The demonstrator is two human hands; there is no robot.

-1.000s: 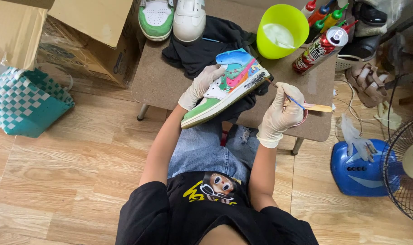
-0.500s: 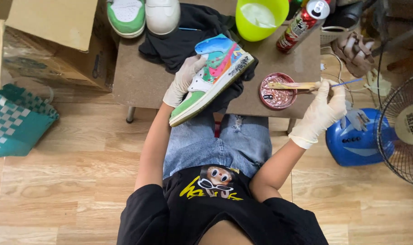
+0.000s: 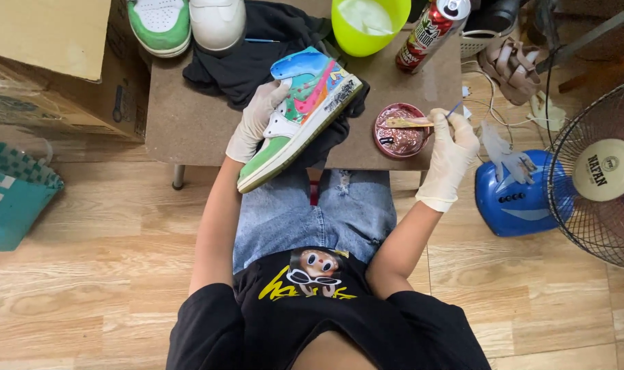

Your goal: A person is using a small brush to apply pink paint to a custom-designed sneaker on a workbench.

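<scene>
While the gloved left hand (image 3: 257, 118) clamps the painted sneaker (image 3: 300, 113) at its ankle collar w/ a firm grip, the shoe looks light, semi-stiff. Right hand (image 3: 449, 147) pinches a thin brush (image 3: 454, 109) over the paint tin (image 3: 400, 130) on the table (image 3: 188, 123); fresh paint prob. smudges, so hold by collar/sole.

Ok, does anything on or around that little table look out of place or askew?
A spray can lies tipped on the table's far edge beside the lime bowl. A spare glove is draped on the blue fan base. Nothing looks spilled.
</scene>
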